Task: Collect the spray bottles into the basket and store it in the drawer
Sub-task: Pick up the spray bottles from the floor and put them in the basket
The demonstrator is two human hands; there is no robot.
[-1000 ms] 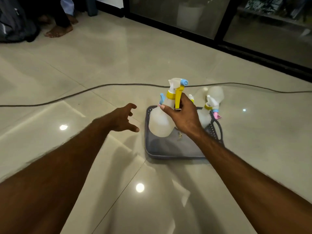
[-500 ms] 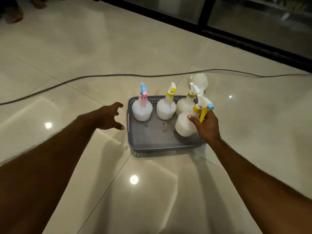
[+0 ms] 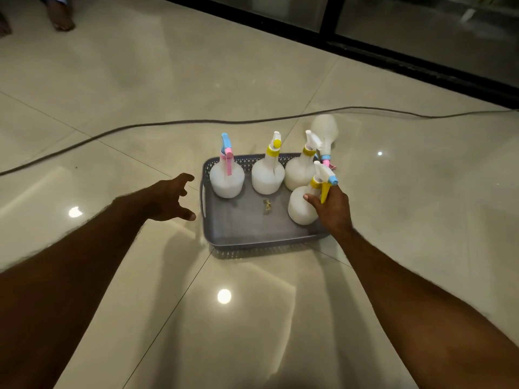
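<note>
A grey plastic basket (image 3: 252,237) sits on the tiled floor. Several white spray bottles stand upright in it: one with a pink and blue head (image 3: 226,178) at the back left, a yellow-headed one (image 3: 266,175) in the middle, another (image 3: 299,172) at the back right. My right hand (image 3: 332,210) grips the neck of a fourth bottle (image 3: 302,204) with a yellow trigger and blue nozzle, standing at the basket's right side. One more bottle (image 3: 324,127) lies on the floor just behind the basket. My left hand (image 3: 171,199) hovers just left of the basket, fingers spread, holding nothing.
A dark cable (image 3: 168,124) runs across the floor behind the basket. A black door frame with glass (image 3: 421,63) lines the far right. Another person's bare foot (image 3: 60,16) is at the top left.
My right hand has carried the yellow-trigger bottle from above the basket down into its right side. The view shifted, so the other bottles show. My left hand stays beside the basket.
</note>
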